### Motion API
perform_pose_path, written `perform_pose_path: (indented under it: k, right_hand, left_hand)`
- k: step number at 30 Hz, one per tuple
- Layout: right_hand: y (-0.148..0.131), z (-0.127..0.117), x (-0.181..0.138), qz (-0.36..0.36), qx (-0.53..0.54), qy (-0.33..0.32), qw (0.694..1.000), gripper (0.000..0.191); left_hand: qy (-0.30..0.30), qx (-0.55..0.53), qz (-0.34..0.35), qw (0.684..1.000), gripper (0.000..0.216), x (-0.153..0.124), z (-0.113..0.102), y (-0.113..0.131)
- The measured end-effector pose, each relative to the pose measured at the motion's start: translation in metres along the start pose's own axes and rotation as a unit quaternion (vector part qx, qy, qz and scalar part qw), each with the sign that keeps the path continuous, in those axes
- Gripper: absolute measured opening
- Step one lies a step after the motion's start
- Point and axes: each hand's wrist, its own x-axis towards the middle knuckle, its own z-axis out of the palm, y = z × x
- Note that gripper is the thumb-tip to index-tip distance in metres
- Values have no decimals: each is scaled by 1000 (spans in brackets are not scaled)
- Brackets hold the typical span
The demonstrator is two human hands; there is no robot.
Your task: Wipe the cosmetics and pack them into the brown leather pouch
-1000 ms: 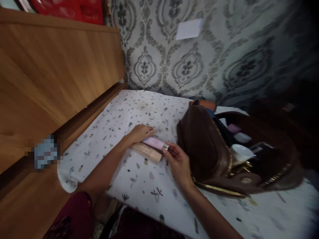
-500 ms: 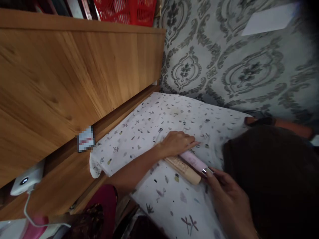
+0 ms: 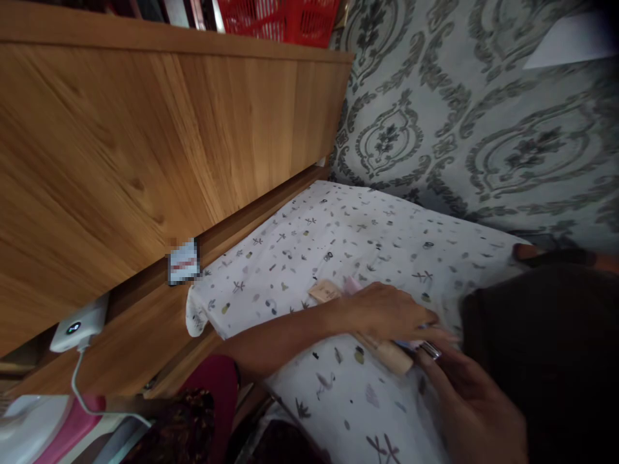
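A pale pink tube (image 3: 353,285) with a silver band near its lower right end lies on a white patterned cloth (image 3: 271,274). Most of the tube is hidden under my left hand (image 3: 387,312), whose fingers curl over it close to the silver band. My right hand (image 3: 478,393) closes its thumb and fingers on the banded end, and the fingertips of both hands nearly meet. A beige tube (image 3: 396,358) rests alongside, partly covered by my left hand and wrist; its flat end (image 3: 325,291) shows past the wrist.
A wooden panel (image 3: 159,148) rises at left, with a red basket (image 3: 280,19) on top. A white device (image 3: 80,327) with a cable sits on the wooden ledge (image 3: 130,328). Dark fabric (image 3: 536,335) bulges at right. Patterned wallpaper (image 3: 435,122) covers the back.
My left hand has slid along the pink tube toward its banded end and my right hand. The view has shifted, so everything appears further right.
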Motion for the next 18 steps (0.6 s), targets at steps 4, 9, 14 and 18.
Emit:
perform_pose_path:
  k: [4,9,14,18]
  right_hand:
    - [0,1,-2,11,13,7,1000,63]
    - [0,0,-4,-42,3,25,999,54]
    - [8,-2,3,-60,11,8,998,59]
    - [10,-5,10,-30,-26,-47,998,65]
  left_hand:
    - [-17,-33,-16,999,60,-6,-9,-22]
    - [-65,-106,-24,992,56,-10,-13,-44]
    - [-37,-81,-28,996,54,-8,-8,-44]
    - [13,-46,-25,999,53,-7,-4,-43]
